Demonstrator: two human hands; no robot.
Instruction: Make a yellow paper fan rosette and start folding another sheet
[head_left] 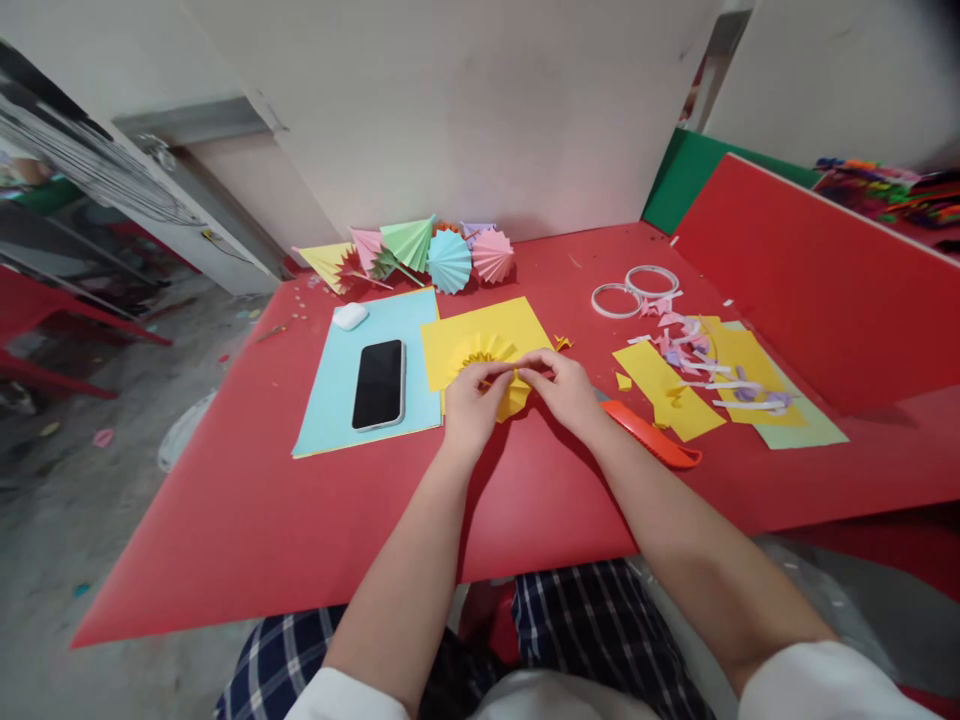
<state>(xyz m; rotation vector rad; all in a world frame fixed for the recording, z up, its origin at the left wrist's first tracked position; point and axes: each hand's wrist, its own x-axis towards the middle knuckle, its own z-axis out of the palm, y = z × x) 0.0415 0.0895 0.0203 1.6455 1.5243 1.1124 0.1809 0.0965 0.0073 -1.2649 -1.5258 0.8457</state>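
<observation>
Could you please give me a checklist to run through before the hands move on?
1. Yellow pleated paper held: ok, left hand and right hand pinch it.
2. Orange cutter well away from right forearm: not ok, it lies close beside it.
3. Cutter blade retracted: cannot tell, too small.
4. Phone clear of both hands: ok, it lies on blue paper.
5. Red table free of scraps: not ok, white strips lie at right.

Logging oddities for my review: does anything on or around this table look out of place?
Mostly litter: paper strips lie strewn across the table's right side, and small scraps dot the floor. The orange cutter lies close beside the right hand, its grey blade seemingly exposed.
</observation>
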